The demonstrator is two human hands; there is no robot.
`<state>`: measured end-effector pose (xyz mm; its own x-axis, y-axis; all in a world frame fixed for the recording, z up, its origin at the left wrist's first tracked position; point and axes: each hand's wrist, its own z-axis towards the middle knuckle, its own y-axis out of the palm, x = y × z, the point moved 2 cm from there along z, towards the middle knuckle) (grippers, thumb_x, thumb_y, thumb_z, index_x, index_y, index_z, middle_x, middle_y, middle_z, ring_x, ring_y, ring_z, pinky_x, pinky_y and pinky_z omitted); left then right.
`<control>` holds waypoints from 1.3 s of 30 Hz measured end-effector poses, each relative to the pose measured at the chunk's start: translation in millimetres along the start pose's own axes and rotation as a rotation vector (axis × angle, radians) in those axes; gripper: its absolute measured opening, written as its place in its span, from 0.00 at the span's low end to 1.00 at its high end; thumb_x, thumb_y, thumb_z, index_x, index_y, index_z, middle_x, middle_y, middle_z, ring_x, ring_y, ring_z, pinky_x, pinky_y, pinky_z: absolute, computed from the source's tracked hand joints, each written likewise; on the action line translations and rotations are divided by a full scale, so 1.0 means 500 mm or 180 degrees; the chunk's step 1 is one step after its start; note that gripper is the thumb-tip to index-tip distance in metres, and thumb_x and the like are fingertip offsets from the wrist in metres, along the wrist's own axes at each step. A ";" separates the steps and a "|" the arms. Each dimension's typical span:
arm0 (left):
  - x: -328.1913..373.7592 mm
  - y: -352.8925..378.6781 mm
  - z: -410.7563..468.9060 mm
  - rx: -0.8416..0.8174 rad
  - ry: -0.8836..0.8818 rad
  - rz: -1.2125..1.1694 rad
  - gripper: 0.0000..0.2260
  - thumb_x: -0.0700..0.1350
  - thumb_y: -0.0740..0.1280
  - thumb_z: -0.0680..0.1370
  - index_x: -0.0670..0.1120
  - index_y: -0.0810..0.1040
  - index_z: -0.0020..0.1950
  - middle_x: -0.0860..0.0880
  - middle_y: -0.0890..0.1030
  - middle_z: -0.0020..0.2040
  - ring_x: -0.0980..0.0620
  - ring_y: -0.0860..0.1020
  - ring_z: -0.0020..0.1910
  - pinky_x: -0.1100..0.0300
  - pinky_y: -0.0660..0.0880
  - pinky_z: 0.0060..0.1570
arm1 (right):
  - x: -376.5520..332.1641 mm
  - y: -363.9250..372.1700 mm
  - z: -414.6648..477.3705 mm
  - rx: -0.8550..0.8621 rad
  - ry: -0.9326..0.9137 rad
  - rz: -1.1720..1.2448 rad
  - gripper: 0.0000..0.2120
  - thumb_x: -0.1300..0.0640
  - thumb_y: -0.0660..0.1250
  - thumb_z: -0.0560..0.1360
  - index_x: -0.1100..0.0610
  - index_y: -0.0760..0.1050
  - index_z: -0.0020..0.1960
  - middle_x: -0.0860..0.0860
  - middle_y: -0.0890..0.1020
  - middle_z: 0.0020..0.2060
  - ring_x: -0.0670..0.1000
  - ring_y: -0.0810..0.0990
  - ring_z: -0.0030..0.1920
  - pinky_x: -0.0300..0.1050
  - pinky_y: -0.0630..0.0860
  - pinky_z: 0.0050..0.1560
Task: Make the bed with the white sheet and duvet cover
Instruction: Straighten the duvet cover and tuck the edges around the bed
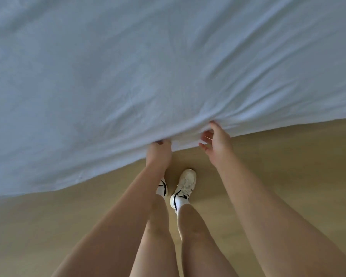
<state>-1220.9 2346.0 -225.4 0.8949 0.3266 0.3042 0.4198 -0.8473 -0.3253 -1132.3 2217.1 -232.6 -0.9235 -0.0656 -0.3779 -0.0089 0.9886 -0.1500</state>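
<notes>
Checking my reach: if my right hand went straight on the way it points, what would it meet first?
The white sheet: your right hand points toward its bunched near edge, and the fingertips seem to touch it, though depth is unclear.

Left hand (158,154) and right hand (218,144) bare, forearms (118,216) bare to the frame edge; legs (198,236) bare from thigh to ankle. White socks (180,206) at the ankles. Chunky off-white sneakers (185,183), laced, with curved black stripes near the heel.
</notes>
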 end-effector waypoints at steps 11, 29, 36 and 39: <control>0.223 0.117 -0.078 -0.0009 0.3923 0.4016 0.17 0.47 0.59 0.79 0.47 0.69 0.67 0.48 0.69 0.65 0.47 0.64 0.66 0.56 0.60 0.62 | -0.166 -0.138 0.079 0.1193 -0.1262 0.0194 0.15 0.52 0.59 0.79 0.60 0.69 0.37 0.55 0.76 0.33 0.53 0.78 0.33 0.50 0.79 0.37; 0.554 0.577 -0.042 0.0901 0.3760 0.3694 0.29 0.59 0.43 0.78 0.53 0.40 0.77 0.49 0.42 0.78 0.47 0.38 0.76 0.46 0.33 0.70 | -0.546 -0.307 0.207 0.1390 -0.3538 -0.2903 0.26 0.51 0.59 0.73 0.57 0.68 0.70 0.57 0.65 0.72 0.59 0.61 0.73 0.54 0.47 0.70; 0.490 0.730 -0.110 -0.0221 0.5792 0.5213 0.33 0.63 0.52 0.73 0.48 0.60 0.75 0.46 0.56 0.76 0.42 0.51 0.74 0.42 0.45 0.70 | -0.395 -0.637 0.333 0.1840 -0.1331 -0.1184 0.35 0.41 0.56 0.77 0.58 0.51 0.77 0.59 0.56 0.75 0.58 0.54 0.75 0.51 0.52 0.71; 0.500 0.726 -0.129 -0.0212 0.6084 0.4920 0.34 0.63 0.58 0.70 0.45 0.70 0.71 0.42 0.69 0.71 0.38 0.64 0.71 0.39 0.58 0.68 | -0.392 -0.633 0.350 0.1333 -0.0885 0.0186 0.32 0.44 0.64 0.76 0.63 0.62 0.70 0.58 0.69 0.68 0.54 0.70 0.65 0.43 0.65 0.65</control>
<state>-854.7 2093.1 -209.6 -0.6213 -0.7753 0.1136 -0.1346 -0.0372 -0.9902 -881.2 1893.4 -271.1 -0.7802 -0.1016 -0.6172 0.2471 0.8564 -0.4533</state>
